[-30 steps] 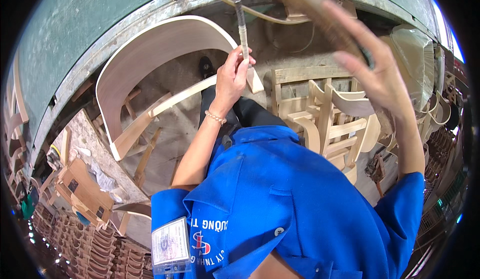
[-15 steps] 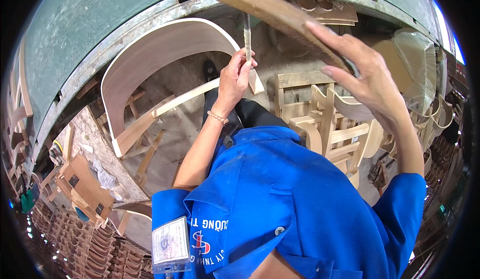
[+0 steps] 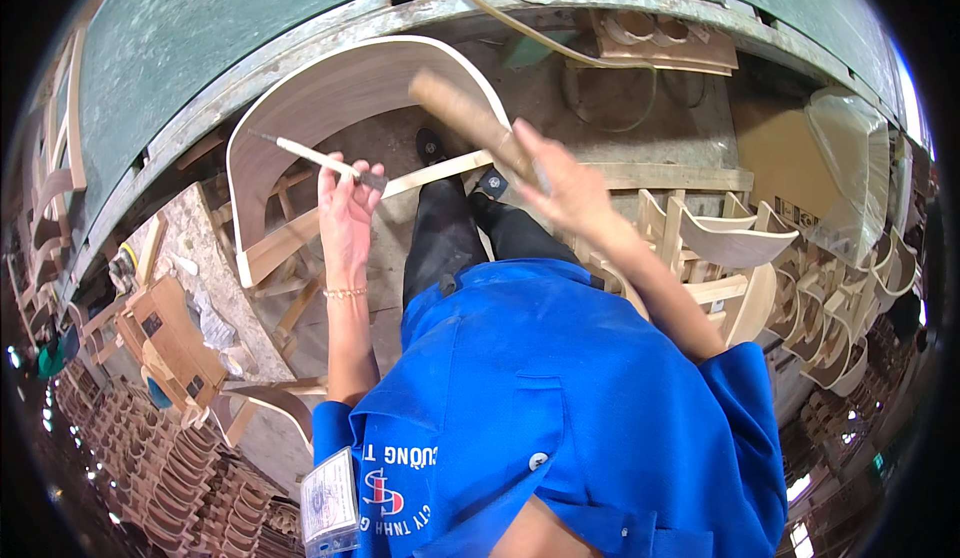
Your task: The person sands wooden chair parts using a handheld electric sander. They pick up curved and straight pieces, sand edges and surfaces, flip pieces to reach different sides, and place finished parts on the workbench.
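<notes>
My left hand [image 3: 347, 208] pinches a slender tool [image 3: 305, 152] with a pale wrapped shaft, a dark thin tip and a dark flat end. It is held above a curved wooden chair part [image 3: 245, 173], a bent pale band with a straight rail [image 3: 440, 172] across its near side. In my right hand [image 3: 572, 186] is a thick brown wooden bar [image 3: 465, 118], blurred by motion and slanting up to the left. The bar passes over the right end of the curved part. Whether it touches that part cannot be told.
A green-topped workbench [image 3: 200, 48] curves along the far side, with an air hose [image 3: 530, 33] hanging off it. Chair frames [image 3: 690, 228] stand at the right near cardboard [image 3: 775, 158]. At the left are a worn board [image 3: 225, 268] and brown wooden pieces [image 3: 170, 343].
My left hand has moved left and the slender tool has tipped from upright to nearly level. My right hand has come down and left with the wooden bar.
</notes>
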`<state>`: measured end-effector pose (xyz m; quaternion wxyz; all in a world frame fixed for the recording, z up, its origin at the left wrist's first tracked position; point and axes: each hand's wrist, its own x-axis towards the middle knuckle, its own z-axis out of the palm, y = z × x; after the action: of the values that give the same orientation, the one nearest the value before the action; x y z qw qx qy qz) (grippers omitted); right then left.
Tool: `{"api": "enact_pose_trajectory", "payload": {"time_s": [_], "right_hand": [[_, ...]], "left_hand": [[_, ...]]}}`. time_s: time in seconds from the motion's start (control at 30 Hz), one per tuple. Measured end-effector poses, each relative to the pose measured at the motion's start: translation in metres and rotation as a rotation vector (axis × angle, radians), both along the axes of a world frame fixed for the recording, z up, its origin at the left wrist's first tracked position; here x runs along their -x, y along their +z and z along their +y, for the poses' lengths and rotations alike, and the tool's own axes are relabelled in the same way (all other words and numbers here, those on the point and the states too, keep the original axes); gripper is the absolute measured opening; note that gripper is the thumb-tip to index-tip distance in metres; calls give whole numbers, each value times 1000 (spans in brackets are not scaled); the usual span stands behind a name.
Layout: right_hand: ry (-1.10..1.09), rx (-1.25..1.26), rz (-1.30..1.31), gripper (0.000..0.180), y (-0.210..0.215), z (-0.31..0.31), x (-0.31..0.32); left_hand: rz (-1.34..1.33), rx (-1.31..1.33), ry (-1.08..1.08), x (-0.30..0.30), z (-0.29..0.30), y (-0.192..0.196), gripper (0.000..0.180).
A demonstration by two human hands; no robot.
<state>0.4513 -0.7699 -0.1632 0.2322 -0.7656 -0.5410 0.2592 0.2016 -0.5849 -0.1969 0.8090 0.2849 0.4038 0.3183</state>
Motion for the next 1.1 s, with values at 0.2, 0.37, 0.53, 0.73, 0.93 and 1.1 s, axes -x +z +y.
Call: {"api": "enact_pose_trajectory", "payload": {"time_s": [0.2, 0.37, 0.53, 0.73, 0.93, 1.1], "right_hand": [[27, 31, -88, 80, 17, 25, 3], [171, 0, -186, 77, 19, 112, -5], [500, -159, -323, 75, -13, 258, 22], [558, -295, -334, 64, -12, 426, 74], [210, -451, -578, 63, 23, 443, -26], [-124, 253, -746, 79, 14, 376, -111]], "left_hand": [[321, -39, 122, 63, -32, 3, 32], [711, -187, 217, 152, -10, 7, 26], [1431, -481, 51, 270, 42, 21, 30], [1814, -596, -205, 332, 103, 26, 35], [1889, -662, -3, 345, 127, -2, 38], [1349, -345, 149, 304, 141, 0, 39]]}}
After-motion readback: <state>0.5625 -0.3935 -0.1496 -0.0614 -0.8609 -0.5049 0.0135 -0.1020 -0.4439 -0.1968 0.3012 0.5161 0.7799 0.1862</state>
